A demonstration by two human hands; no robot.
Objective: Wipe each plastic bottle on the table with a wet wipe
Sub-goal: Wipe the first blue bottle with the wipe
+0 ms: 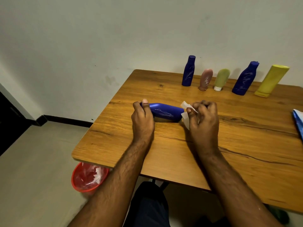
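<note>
Sideways, blue bottle [165, 113] — left hand [142, 118] grips it, right hand [203, 118] pinches wipe [186, 106].

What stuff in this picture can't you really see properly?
Head view, the only one:
- Blue packet: cut off by the right edge, so what it is stays unclear.
- Neck end of the lying blue bottle: hidden inside the left hand.
- Most of the wet wipe: bunched inside the right hand.
- Red bin: partly hidden under the table edge and the left forearm.
</note>
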